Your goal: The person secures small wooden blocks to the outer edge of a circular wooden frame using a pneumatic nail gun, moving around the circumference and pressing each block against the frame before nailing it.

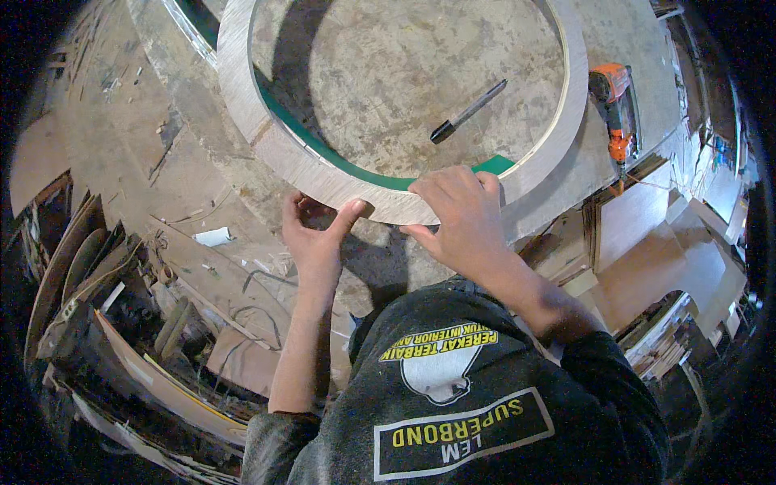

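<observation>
A large pale plywood ring (323,182) lies in front of me, with a green strip (364,176) running along part of its inner wall. The strip's loose end stands out from the wall, just past my right fingers. My right hand (465,214) grips the ring's near side, fingers over the top to the inner edge by the strip, thumb at the outer edge. To its left, my left hand (314,238) holds the outer edge with the thumb pressed to it; its curled fingers are partly hidden. Inside the ring lies a black-capped pen (469,111).
An orange-and-black power tool (618,113) lies right of the ring on the stained worktable (380,65). Part of another curved piece (190,28) shows at the upper left. Wood offcuts (73,250) crowd the lower left; flat boards (634,218) stand at the right.
</observation>
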`<action>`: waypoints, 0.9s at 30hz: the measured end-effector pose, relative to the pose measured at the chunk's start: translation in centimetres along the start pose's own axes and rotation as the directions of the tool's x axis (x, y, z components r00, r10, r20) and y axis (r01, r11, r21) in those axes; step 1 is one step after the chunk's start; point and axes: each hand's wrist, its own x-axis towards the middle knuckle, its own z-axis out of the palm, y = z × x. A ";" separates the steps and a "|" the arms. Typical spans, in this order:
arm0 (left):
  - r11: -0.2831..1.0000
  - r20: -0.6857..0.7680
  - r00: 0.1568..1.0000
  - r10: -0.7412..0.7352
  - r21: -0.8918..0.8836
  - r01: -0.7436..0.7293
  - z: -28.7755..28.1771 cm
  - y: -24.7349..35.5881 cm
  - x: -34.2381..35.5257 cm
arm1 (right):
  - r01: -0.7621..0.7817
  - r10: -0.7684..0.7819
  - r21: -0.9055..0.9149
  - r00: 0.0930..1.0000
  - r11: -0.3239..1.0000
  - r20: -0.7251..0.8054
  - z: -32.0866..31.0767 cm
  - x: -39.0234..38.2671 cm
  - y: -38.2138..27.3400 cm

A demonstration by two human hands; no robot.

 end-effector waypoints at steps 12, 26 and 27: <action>0.497 0.019 0.707 0.707 0.698 -0.516 -1.4 3.4 -0.1 | 0.035 -0.015 0.159 0.992 0.987 -0.121 1.6 0.5 -1.3; 0.208 0.927 0.328 0.180 0.290 -0.934 -2.0 8.7 8.0 | -0.053 0.070 0.150 0.991 0.987 -0.113 1.6 0.0 -2.0; 0.213 0.923 0.336 0.186 0.296 -0.931 -1.9 8.5 8.1 | -0.031 0.044 0.098 0.990 0.995 -0.135 1.3 -0.3 -1.8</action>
